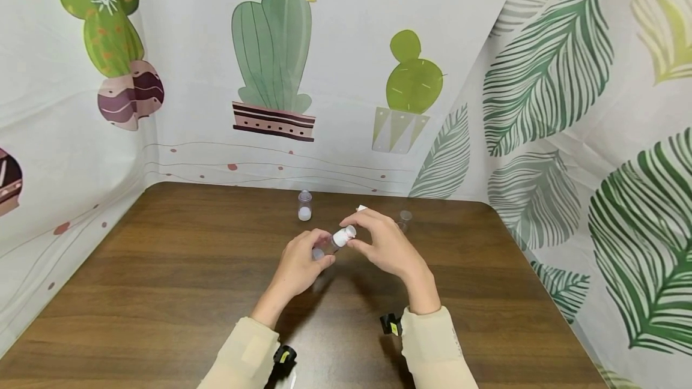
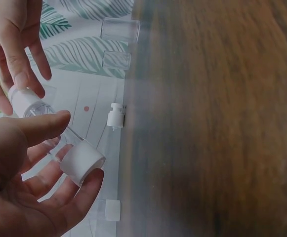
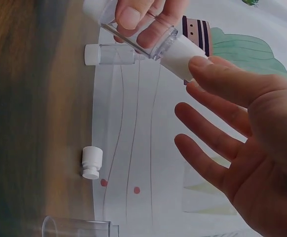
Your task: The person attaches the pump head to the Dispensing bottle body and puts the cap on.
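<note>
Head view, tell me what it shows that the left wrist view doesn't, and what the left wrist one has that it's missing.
Only the head view shows the cream sleeves, the black wrist devices and the tall cactus print.

Only the left wrist view shows the white pump piece in outline; from the head, the right hand mostly hides it.

Both show the two hands, the left hand included, holding a white-ended bottle, plus the wooden table and leaf prints.

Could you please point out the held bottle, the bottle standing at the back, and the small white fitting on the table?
Held bottle (image 2: 82, 161): left wrist view, white base.
Standing bottle (image 1: 305, 204): head view, clear body.
Small white fitting (image 3: 92, 159): right wrist view, wide part.
</note>
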Motion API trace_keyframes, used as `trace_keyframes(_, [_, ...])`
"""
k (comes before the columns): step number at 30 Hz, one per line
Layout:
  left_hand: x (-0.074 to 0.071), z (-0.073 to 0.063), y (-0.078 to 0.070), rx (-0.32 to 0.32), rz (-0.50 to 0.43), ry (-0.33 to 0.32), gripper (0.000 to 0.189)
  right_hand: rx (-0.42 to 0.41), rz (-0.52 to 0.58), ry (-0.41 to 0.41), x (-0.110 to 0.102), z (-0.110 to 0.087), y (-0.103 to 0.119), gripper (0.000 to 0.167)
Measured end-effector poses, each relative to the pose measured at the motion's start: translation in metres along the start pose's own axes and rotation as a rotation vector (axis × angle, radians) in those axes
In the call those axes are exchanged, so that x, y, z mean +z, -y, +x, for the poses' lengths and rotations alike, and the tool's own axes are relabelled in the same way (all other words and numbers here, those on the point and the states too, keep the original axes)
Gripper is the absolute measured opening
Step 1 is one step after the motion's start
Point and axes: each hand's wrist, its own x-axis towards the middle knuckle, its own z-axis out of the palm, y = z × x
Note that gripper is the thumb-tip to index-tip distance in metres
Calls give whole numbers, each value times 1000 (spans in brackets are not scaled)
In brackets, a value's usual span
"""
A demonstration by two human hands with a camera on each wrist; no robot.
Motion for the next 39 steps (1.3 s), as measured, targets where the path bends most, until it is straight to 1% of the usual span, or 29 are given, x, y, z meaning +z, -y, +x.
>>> trace_keyframes(8, [1,0,0,-2,-6,1,34,23,-3,31,4,1,-2,26])
trace_keyframes(21, [1,0,1,1,4,4,34,70,18,25,7,1,-2,15])
trace_keyframes(28, [1,0,0,2,1,6,33,130,-2,11,8,1,2,10])
trace_keyframes(35, [2,0,0,4,2,8,33,175,-37,-1,9,1,2,12])
trace_keyframes(39, [2,0,0,2,2,10,33,206,-33,0,8,1,3,23])
